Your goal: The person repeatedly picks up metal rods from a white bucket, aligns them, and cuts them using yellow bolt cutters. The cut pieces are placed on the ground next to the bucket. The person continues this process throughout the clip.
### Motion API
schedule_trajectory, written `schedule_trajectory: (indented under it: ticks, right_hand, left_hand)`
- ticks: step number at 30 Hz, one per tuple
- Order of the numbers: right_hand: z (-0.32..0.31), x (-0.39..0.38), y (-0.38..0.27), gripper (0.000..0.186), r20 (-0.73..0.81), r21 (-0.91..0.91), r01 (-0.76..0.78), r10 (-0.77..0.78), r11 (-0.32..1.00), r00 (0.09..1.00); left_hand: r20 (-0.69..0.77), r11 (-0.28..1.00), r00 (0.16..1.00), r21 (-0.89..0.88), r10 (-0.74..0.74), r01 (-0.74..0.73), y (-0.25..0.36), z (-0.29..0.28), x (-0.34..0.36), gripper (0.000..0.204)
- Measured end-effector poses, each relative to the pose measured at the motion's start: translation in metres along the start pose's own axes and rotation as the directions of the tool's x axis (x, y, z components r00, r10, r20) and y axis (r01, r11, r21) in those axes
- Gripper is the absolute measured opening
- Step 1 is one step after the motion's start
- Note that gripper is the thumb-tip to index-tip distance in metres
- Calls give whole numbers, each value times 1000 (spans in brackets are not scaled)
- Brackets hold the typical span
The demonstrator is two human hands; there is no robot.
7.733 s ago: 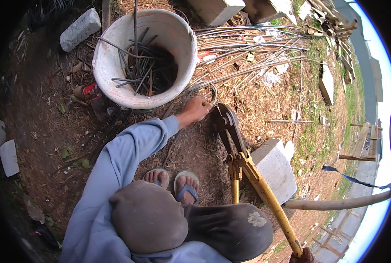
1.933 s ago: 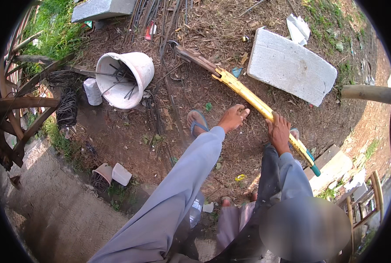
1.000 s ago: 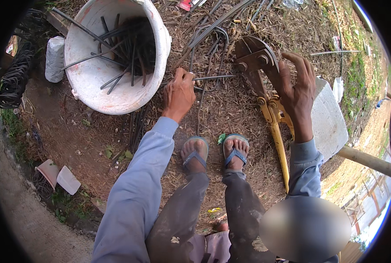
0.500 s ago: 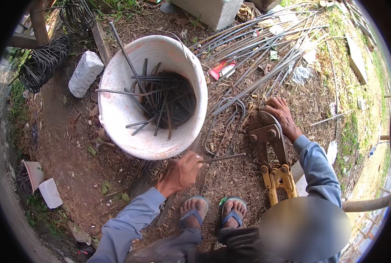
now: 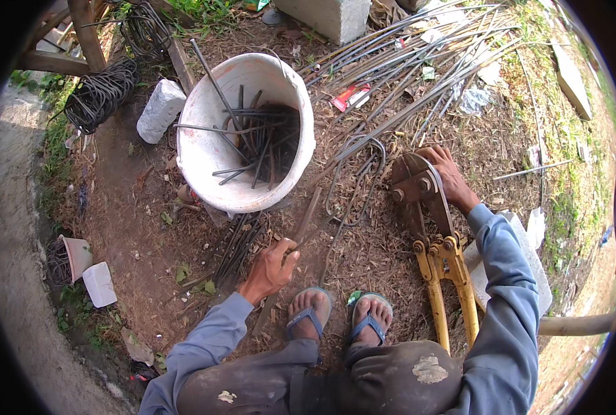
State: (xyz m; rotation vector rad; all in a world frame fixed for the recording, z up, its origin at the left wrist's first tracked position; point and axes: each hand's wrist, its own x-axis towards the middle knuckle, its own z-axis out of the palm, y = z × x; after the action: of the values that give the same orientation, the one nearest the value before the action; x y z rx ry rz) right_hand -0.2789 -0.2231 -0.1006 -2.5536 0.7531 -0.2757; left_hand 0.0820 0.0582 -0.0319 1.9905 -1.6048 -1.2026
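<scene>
Hands [image 5: 270,268] grip rusty rod [image 5: 306,223], yellow-handled cutter [image 5: 432,235].

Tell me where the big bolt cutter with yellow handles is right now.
In the head view, the bolt cutter with yellow handles lies on the ground at the person's right, right hand on its head, right of the white plastic bucket of rods.

The bolt cutter [image 5: 429,228] has dull dark metal jaws and glossy yellow painted handles. The bucket [image 5: 204,149] is scuffed white plastic holding rusty, matt steel rods [image 5: 256,142].
</scene>
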Motion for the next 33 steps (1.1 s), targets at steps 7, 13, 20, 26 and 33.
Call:
schedule_trajectory:
  ticks: [7, 13, 20, 26, 33]
  right_hand:
    - [23, 0, 11, 38, -74, -100, -1, -6, 995, 997]
    - [43, 0, 23, 36, -171, -147, 1, -26, 989, 985]
    - [46, -3, 25, 38, -204, -97, -44, 23, 994, 979]
    - [36, -2, 1, 43, -160, -83, -246, 231, 966, 960]
    - [3, -22, -16, 56, 34, -114, -6, 10, 994, 999]
  left_hand:
    - [-78, 995, 992, 31, 95, -93, -9, 14, -6, 24]
    - [-29, 1000, 1000, -1, 9, -9, -2, 13, -9, 23]
    - [-26, 1000, 1000, -4, -17, 17, -11, 18, -12, 24]
    - [-25, 999, 999, -17, -41, 40, -8, 16, -13, 25]
    - [-74, 1000, 997, -27, 12, -14, -11, 20, -11, 19]
